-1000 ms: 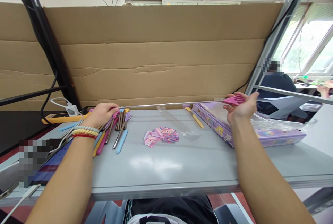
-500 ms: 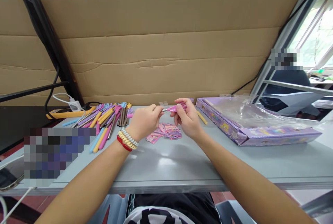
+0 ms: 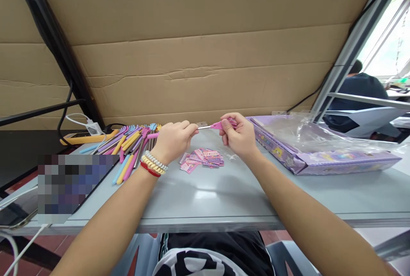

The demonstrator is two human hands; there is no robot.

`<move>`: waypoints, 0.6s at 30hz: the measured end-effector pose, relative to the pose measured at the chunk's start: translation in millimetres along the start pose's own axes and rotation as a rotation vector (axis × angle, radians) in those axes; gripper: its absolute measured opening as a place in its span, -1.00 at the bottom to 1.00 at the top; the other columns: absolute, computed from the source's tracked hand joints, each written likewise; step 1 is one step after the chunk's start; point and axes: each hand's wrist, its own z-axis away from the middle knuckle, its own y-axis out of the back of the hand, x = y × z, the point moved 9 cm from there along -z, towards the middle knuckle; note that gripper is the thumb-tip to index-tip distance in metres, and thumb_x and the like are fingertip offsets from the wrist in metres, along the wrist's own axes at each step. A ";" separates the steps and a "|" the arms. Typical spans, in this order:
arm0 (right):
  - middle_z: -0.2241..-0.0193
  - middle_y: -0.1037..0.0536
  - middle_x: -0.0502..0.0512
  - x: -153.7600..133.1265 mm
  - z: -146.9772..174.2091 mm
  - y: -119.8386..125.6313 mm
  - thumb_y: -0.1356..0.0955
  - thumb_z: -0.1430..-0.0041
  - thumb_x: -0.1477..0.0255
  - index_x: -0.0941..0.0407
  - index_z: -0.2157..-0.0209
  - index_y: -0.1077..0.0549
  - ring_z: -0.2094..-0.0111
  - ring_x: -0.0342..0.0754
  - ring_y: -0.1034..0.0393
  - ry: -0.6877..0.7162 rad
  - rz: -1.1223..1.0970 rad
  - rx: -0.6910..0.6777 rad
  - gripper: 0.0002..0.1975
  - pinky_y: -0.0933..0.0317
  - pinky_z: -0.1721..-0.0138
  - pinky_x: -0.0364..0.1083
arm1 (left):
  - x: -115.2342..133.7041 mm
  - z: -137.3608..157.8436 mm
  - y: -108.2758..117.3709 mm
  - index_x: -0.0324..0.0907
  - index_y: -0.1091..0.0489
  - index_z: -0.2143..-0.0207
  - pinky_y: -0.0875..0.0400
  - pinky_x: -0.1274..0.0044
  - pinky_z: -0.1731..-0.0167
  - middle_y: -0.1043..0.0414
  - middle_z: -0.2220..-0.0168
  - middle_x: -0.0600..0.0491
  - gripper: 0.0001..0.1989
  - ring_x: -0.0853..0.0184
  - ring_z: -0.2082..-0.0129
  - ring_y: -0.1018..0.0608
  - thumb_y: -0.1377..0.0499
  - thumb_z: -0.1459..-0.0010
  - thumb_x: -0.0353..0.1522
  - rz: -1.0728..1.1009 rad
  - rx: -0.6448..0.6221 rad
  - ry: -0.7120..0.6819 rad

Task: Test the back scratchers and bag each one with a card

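Observation:
Between my two hands is a pink back scratcher (image 3: 217, 126) with a thin silver rod. My left hand (image 3: 174, 141) is closed around it, and a pink handle end pokes out on that hand's left side. My right hand (image 3: 238, 137) pinches the pink head, which the fingers partly cover. Below the hands lies a loose pile of small pink printed cards (image 3: 203, 158). To the left, several more back scratchers (image 3: 131, 152) in blue, yellow, pink and purple are heaped together, their claw heads pointing away from me.
A purple printed box (image 3: 333, 165) with clear plastic film (image 3: 297, 135) over it sits on the right. A pixelated flat device (image 3: 77, 186) and a white plug (image 3: 94, 127) are at left. Cardboard (image 3: 198, 54) walls the back; a person (image 3: 361, 90) sits beyond the frame.
My hands have drawn apart a little, the right one moving right, and more of the silver rod shows between them. The view has shifted slightly.

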 end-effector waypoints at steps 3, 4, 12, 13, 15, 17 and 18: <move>0.70 -0.40 -0.12 -13.4 -10.7 33.3 -0.41 0.00 0.15 0.15 0.35 -0.37 0.82 -0.24 -0.20 0.062 -0.031 0.141 -0.65 -0.01 0.83 -0.26 | -18.1 -1.1 9.9 -0.12 -0.41 0.29 -0.10 0.45 0.44 -0.46 0.44 0.03 -0.69 0.32 0.38 -0.49 0.11 -0.30 -0.31 -0.028 0.062 0.026; 0.70 -0.42 -0.11 -18.1 -13.0 44.7 -0.42 0.02 0.16 0.16 0.36 -0.39 0.82 -0.23 -0.21 0.084 -0.040 0.188 -0.65 -0.03 0.83 -0.25 | -24.4 -0.6 12.6 -0.12 -0.42 0.27 -0.11 0.44 0.41 -0.47 0.43 0.03 -0.70 0.31 0.36 -0.50 0.10 -0.30 -0.33 -0.039 0.075 0.033; 0.69 -0.45 -0.05 -38.3 -18.5 113.9 -0.46 0.05 0.35 0.22 0.39 -0.45 0.74 -0.18 -0.33 0.180 -0.092 0.467 -0.76 -0.16 0.78 -0.25 | -79.3 9.9 21.2 -0.08 -0.45 0.24 -0.13 0.40 0.32 -0.50 0.37 0.02 -0.71 0.25 0.29 -0.48 0.07 -0.24 -0.34 -0.086 0.096 0.179; 0.70 -0.44 -0.04 -40.8 -18.4 120.5 -0.45 0.04 0.38 0.23 0.40 -0.45 0.75 -0.18 -0.32 0.207 -0.105 0.490 -0.79 -0.15 0.79 -0.25 | -86.9 12.0 22.1 -0.08 -0.46 0.24 -0.14 0.40 0.30 -0.50 0.35 0.02 -0.71 0.25 0.28 -0.48 0.06 -0.24 -0.33 -0.087 0.098 0.207; 0.72 -0.44 -0.02 -45.7 -17.6 133.4 -0.43 0.03 0.46 0.24 0.42 -0.46 0.77 -0.18 -0.29 0.259 -0.127 0.537 -0.86 -0.12 0.81 -0.25 | -101.7 16.9 24.3 -0.07 -0.46 0.24 -0.15 0.39 0.28 -0.50 0.33 0.02 -0.71 0.23 0.26 -0.47 0.06 -0.24 -0.30 -0.080 0.103 0.259; 0.73 -0.43 -0.01 -49.4 -15.0 147.3 -0.39 0.01 0.54 0.25 0.42 -0.46 0.78 -0.18 -0.28 0.292 -0.137 0.607 -0.94 -0.09 0.82 -0.25 | -116.6 22.9 26.3 -0.07 -0.47 0.24 -0.16 0.38 0.25 -0.50 0.32 0.01 -0.70 0.22 0.23 -0.47 0.06 -0.24 -0.27 -0.069 0.106 0.308; 0.74 -0.42 -0.02 -50.5 -13.1 154.6 -0.37 0.00 0.58 0.25 0.43 -0.46 0.79 -0.18 -0.28 0.298 -0.138 0.649 -0.97 -0.08 0.82 -0.26 | -124.3 26.5 27.1 -0.07 -0.47 0.24 -0.16 0.37 0.23 -0.50 0.31 0.01 -0.69 0.21 0.22 -0.47 0.06 -0.24 -0.26 -0.064 0.107 0.333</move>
